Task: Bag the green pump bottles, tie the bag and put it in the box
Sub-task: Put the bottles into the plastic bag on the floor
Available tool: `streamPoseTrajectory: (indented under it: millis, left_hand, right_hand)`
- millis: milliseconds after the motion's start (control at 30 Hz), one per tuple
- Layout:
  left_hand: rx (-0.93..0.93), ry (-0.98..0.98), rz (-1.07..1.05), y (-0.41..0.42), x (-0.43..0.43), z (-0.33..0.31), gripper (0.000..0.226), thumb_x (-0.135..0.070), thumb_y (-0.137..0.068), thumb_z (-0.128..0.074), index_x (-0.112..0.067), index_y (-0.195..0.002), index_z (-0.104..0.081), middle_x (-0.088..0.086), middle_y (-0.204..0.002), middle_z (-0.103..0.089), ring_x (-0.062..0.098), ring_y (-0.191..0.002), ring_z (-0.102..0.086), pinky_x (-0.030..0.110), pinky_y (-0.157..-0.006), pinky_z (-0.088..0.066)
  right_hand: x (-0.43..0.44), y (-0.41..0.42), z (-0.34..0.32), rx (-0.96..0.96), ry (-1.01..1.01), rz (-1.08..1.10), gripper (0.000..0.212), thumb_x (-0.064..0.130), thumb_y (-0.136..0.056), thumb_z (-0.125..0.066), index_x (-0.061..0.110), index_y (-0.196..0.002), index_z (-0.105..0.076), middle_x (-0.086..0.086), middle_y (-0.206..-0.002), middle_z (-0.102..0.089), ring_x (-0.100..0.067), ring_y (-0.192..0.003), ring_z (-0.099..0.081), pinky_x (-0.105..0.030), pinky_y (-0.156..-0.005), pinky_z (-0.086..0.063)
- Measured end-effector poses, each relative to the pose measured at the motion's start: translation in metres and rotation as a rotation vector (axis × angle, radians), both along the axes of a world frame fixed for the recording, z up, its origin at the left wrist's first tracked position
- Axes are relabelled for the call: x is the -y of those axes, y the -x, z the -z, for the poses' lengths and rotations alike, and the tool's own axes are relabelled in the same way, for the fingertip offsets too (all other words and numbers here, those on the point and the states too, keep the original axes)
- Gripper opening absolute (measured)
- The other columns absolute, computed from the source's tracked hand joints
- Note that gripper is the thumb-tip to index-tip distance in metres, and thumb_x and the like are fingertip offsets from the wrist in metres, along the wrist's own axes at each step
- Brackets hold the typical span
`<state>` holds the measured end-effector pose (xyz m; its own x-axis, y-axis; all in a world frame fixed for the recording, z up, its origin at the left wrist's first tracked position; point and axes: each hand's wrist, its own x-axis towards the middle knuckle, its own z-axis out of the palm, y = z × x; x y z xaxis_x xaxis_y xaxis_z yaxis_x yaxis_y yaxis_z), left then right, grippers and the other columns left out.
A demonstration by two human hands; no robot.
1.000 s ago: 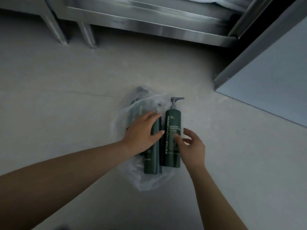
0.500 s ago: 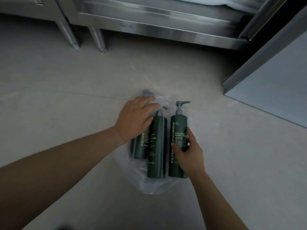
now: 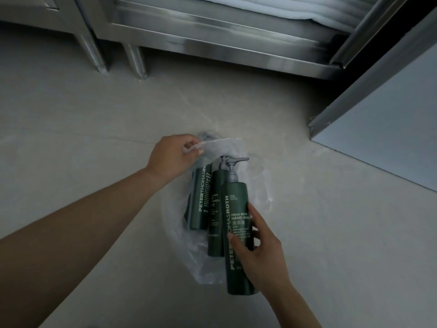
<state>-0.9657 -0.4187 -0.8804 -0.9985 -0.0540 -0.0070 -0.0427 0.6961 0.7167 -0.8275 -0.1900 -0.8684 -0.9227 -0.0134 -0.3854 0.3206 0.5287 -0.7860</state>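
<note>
Green pump bottles, three of them, lay w/ a clear plastic bag (image 3: pixel 256 183) on a pale grey floor (image 3: pixel 71 150), pumps pointing toward the steel rack (image 3: pixel 212 43). Left bottle (image 3: pixel 201 197) and middle bottle (image 3: pixel 216 209) lay side by side on/in the bag; can't tell exactly how far inside, film too sheer. Right bottle (image 3: pixel 237 209) sat nearest the camera, overlapping the middle one, its grey pump head next to the middle bottle's pump, white lettering "PETER THOMAS ROTH" and "MEGA-RICH HAND WASH" readable along its side. Right hand (image 3: pixel 260 254) was wrapped round that bottle's lower half, thumb across the label, fingers closed on the far side, firm hold. Left hand (image 3: pixel 173 156) was at the bag's far edge, on the rack side of the left bottle, thumb and fingers pinched shut on a fold of plastic, lifted a bit off the bottles. Folded white cloth (image 3: pixel 295 8) lay on the rack's shelf. Grey flat panel w/ metal edge (image 3: pixel 390 126) stood right of the bag, well apart. No box visible.
</note>
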Motion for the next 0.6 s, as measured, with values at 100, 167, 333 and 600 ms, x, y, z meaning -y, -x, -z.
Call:
streamPoseTrajectory:
  millis: [100, 167, 333, 600]
  left_hand:
    - [-0.032, -0.131, -0.039, 0.002, 0.003, -0.009, 0.015, -0.028, -0.085, -0.064, -0.019, -0.096, -0.07, -0.003, -0.084, -0.068, 0.006, -0.064, -0.06, 0.028, -0.066, -0.05]
    - [-0.056, -0.199, -0.061, 0.002, 0.005, -0.016, 0.014, -0.024, -0.086, -0.064, -0.018, -0.096, -0.07, -0.004, -0.082, -0.067, -0.001, -0.061, -0.057, 0.032, -0.064, -0.053]
    - [-0.115, -0.237, -0.086, 0.003, 0.017, -0.032, 0.01, -0.027, -0.087, -0.063, -0.024, -0.092, -0.07, -0.003, -0.081, -0.066, 0.008, -0.049, -0.06, 0.029, -0.055, -0.053]
    - [-0.129, -0.182, -0.13, -0.009, 0.026, -0.034, 0.01, -0.028, -0.089, -0.059, -0.021, -0.088, -0.066, -0.004, -0.078, -0.066, -0.009, -0.053, -0.053, 0.024, -0.059, -0.041]
  right_hand:
    - [0.01, -0.003, -0.003, 0.002, 0.0, -0.005, 0.071, 0.026, -0.081, -0.07, 0.044, -0.139, -0.034, 0.017, -0.116, -0.058, 0.009, -0.098, -0.055, -0.028, -0.086, -0.055]
    - [0.016, 0.001, -0.006, 0.006, 0.009, 0.007, 0.071, 0.027, -0.081, -0.07, 0.041, -0.141, -0.033, 0.019, -0.113, -0.057, 0.009, -0.097, -0.055, -0.026, -0.086, -0.054]
    - [0.045, 0.038, -0.011, -0.039, -0.012, -0.055, 0.064, 0.031, -0.083, -0.067, 0.034, -0.14, -0.037, 0.02, -0.11, -0.056, 0.005, -0.091, -0.056, -0.009, -0.078, -0.048]
    - [0.05, 0.064, -0.012, -0.269, -0.081, -0.035, 0.049, 0.035, -0.083, -0.068, 0.031, -0.127, -0.049, 0.017, -0.115, -0.041, -0.004, -0.104, -0.049, -0.025, -0.094, -0.043]
